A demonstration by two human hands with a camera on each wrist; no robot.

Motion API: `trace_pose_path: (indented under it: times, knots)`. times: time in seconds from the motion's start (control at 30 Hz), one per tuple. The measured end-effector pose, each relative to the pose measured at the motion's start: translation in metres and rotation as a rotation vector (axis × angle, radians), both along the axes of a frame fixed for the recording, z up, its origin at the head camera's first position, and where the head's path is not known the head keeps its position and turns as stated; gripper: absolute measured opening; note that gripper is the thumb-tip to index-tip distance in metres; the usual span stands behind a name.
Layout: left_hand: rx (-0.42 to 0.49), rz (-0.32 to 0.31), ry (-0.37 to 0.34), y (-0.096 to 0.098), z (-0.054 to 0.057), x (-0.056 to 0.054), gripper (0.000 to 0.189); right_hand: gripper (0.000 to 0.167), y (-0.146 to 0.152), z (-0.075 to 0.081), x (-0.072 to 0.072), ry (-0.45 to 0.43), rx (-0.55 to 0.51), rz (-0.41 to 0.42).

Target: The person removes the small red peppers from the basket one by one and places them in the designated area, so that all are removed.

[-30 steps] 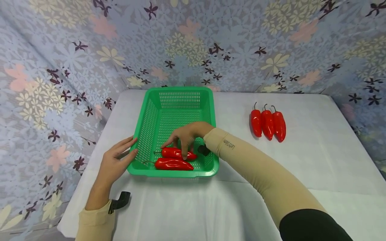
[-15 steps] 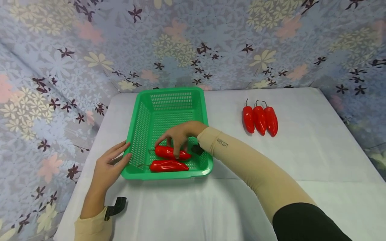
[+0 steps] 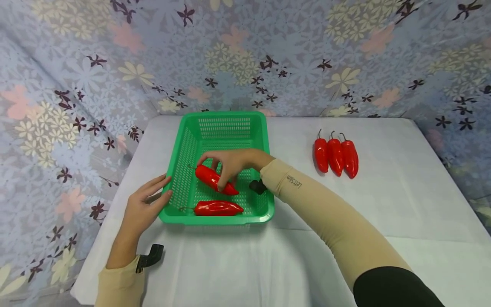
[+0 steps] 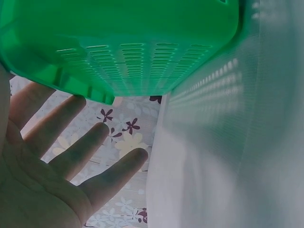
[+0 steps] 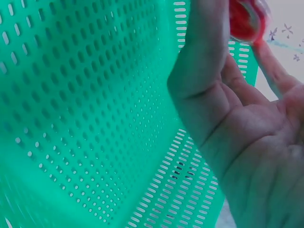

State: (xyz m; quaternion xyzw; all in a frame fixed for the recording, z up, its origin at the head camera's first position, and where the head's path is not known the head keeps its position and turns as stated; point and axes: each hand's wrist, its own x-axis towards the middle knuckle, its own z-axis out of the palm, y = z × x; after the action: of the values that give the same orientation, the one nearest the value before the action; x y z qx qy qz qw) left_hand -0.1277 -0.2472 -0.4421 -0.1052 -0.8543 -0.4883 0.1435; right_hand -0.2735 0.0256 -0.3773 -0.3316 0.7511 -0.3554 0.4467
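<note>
Your right hand (image 3: 229, 163) pinches a glossy red chili pepper (image 3: 208, 176), slanted inside the green basket (image 3: 216, 220); your left hand (image 3: 142, 209), fingers spread, touches its left side. If the pinch loosens, the pepper could slip; a light left touch might let the basket slide.
</note>
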Motion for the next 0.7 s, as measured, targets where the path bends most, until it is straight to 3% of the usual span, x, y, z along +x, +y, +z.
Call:
trace_pose_path:
  times: [0.33, 0.7]
  knots:
    - [-0.044, 0.021, -0.029, 0.001, 0.003, 0.001, 0.041, 0.081, 0.012, 0.015, -0.003, -0.017, -0.078, -0.113]
    - [-0.036, 0.011, -0.041, 0.003, 0.007, 0.001, 0.042, 0.081, 0.058, 0.038, -0.014, -0.018, -0.13, -0.274]
